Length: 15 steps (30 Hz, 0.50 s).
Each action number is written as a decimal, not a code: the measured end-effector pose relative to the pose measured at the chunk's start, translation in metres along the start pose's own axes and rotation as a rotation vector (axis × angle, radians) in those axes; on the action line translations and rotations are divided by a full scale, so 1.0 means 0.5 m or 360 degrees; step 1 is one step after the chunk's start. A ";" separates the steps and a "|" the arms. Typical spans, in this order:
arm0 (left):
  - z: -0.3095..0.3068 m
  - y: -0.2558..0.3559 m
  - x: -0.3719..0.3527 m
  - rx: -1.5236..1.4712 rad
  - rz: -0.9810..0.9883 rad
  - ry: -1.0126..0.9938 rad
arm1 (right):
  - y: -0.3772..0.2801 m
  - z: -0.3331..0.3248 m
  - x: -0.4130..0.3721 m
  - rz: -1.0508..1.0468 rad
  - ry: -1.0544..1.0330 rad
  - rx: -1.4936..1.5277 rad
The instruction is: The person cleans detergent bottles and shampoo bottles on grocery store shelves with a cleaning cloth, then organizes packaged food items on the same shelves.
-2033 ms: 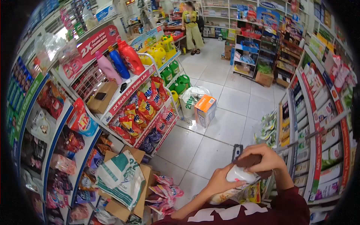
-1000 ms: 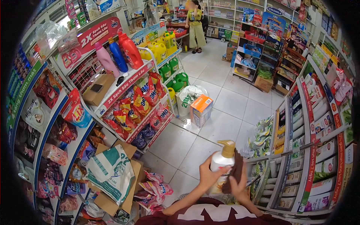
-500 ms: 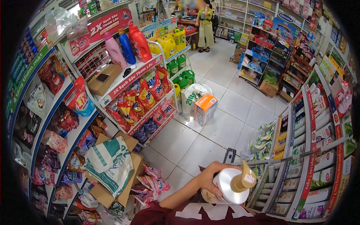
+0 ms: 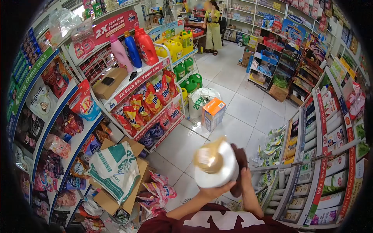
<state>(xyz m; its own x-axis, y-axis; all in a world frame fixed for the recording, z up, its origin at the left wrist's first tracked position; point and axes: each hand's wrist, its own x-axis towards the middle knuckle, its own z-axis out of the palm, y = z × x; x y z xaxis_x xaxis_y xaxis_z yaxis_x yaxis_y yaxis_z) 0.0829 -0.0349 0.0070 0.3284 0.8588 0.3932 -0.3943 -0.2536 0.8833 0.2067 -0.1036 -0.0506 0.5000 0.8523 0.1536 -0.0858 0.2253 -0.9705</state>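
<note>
A large white pump bottle [image 4: 227,169] with a gold pump head is held upright in front of my chest. My left hand [image 4: 214,191] is closed round its lower side, with most of the fingers hidden behind the bottle. On the other side, my right hand [image 4: 246,181] grips a dark brown cloth [image 4: 237,153] and presses it along the bottle. The cloth hangs bunched from the bottle's top edge down to its base.
Shelves of bottles and tubes [image 4: 330,171] stand close on my right. To my left are racks of detergent bags [image 4: 153,101] and an open carton [image 4: 142,174] with a white-green bag. An orange-topped box [image 4: 213,116] sits on the tiled floor. A person [image 4: 213,29] stands far back.
The bottle has moved left and turned, its pump now pointing away to the left. My right hand has come into view with the brown cloth against the bottle.
</note>
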 end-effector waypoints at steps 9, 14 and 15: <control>-0.016 0.039 0.047 0.0045 -0.0122 -0.0847 | -0.203 0.068 0.042 -0.0379 -0.0151 0.0218; -0.009 0.017 0.010 -0.0865 -0.0914 -0.0389 | -0.077 -0.046 -0.001 0.0699 -0.0381 0.0671; -0.004 0.021 0.013 -0.0856 -0.0914 -0.0286 | -0.073 -0.047 -0.019 0.0769 -0.0382 0.0708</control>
<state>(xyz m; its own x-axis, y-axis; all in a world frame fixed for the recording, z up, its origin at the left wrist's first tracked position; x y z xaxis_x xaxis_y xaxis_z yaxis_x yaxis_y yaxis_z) 0.0793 -0.0309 0.0182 0.7203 0.6936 -0.0092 -0.4663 0.4940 0.7339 0.2253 -0.1309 -0.0209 0.1171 0.9749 -0.1894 -0.6208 -0.0771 -0.7802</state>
